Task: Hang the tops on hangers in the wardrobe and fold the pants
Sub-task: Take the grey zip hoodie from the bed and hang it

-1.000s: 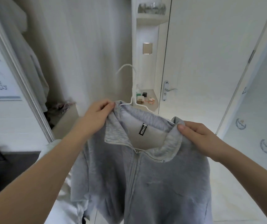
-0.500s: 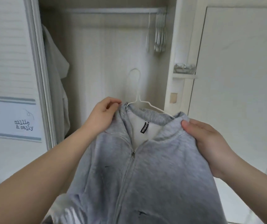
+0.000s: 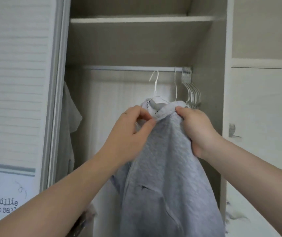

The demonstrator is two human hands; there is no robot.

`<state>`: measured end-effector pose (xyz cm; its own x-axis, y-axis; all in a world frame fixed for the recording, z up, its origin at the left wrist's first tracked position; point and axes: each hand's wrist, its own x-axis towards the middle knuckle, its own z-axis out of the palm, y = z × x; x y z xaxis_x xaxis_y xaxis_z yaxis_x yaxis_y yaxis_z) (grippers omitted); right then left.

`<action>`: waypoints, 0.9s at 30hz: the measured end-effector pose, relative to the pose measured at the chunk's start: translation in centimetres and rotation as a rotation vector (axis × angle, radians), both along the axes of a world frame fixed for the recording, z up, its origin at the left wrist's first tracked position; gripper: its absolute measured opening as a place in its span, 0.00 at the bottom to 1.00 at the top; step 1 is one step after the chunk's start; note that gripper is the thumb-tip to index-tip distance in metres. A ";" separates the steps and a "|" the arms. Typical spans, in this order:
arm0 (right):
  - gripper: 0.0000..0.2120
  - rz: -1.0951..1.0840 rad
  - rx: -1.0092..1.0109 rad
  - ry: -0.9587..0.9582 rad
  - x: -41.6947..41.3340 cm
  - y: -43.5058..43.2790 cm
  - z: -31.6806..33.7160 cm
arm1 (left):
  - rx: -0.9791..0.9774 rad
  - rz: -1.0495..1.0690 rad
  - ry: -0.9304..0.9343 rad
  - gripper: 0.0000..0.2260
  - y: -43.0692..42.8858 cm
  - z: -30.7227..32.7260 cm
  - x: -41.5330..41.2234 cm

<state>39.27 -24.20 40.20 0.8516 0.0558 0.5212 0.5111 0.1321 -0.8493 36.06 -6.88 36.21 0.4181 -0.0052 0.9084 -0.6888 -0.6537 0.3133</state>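
Only 1 text legible: lower left of frame, on the white panel (image 3: 5, 187), under its grey stripe. 2 lines, small dark lowercase, typewriter-style: top line "millie", 2nd line "&" then "sa", w/ rest of that word hidden. A thin dark scribbled curl sits just up-right of "millie". No nos., brands or signs readable elsewhere.

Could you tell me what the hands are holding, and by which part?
The left hand and right hand grip the grey jacket by its collar.
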 end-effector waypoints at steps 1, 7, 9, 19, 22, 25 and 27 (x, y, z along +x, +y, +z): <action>0.08 -0.012 0.004 -0.017 0.9 1.3 0.9 | 0.020 0.026 0.007 0.04 0.9 0.5 0.7; 0.08 -0.097 -0.003 -0.124 6.1 8.4 5.7 | 0.140 0.153 0.125 0.17 4.8 2.6 4.5; 0.09 -0.109 0.009 -0.129 7.7 10.3 7.2 | 0.192 0.194 0.263 0.23 5.3 3.3 5.6; 0.17 -0.151 0.053 -0.120 14.5 16.7 13.4 | 0.164 0.446 0.302 0.12 7.7 5.1 12.2; 0.13 -0.173 0.051 -0.129 16.6 17.9 15.1 | 0.170 0.497 0.256 0.06 9.6 6.3 14.2; 0.16 -0.143 0.056 -0.104 19.1 19.0 17.0 | 0.231 0.570 0.224 0.07 11.3 7.5 16.7; 0.16 -0.123 0.074 -0.067 20.9 19.4 18.1 | 0.283 0.621 0.202 0.07 12.4 8.6 18.4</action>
